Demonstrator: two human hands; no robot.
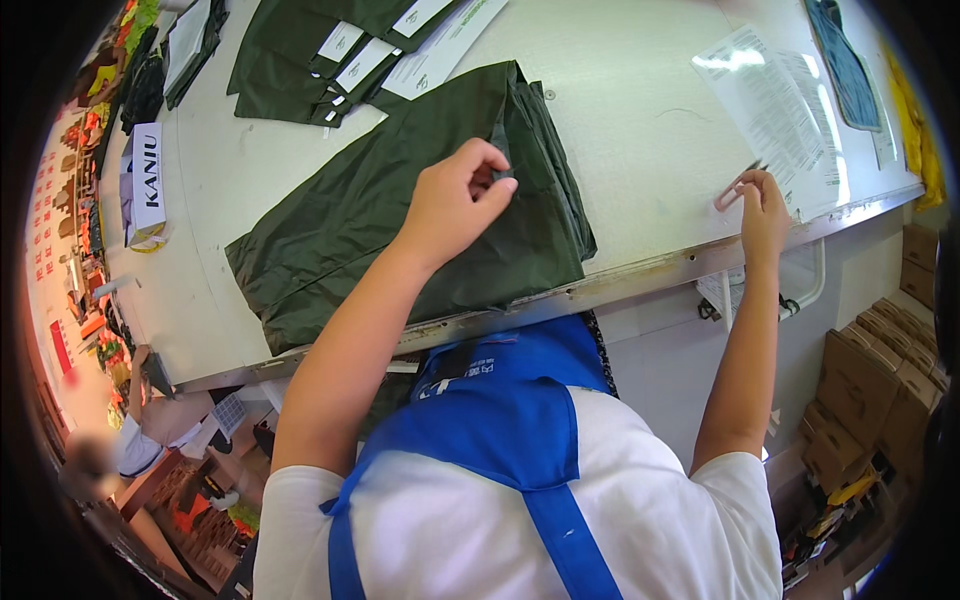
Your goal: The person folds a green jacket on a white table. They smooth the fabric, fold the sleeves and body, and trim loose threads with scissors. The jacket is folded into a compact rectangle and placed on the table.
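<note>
A folded dark green garment (400,210), its fabric thin and slightly shiny, lies on the white table in front of me. My left hand (455,205) is over its right part, thumb and fingers pinching an edge of the cloth. Off to the right, above the table's front edge, my right hand (765,218) is closed on a small slim U-shaped tool (733,192) that looks like thread snips. The fingers hide part of it. My right hand is apart from the garment.
Several packed dark green pieces with white tags (345,60) lie at the back. Printed sheets (765,105) and a blue-grey cloth piece (845,70) are at the right. A white box (147,180) stands at the left edge. Cardboard boxes (855,390) are stacked lower right; another person (140,445) is lower left.
</note>
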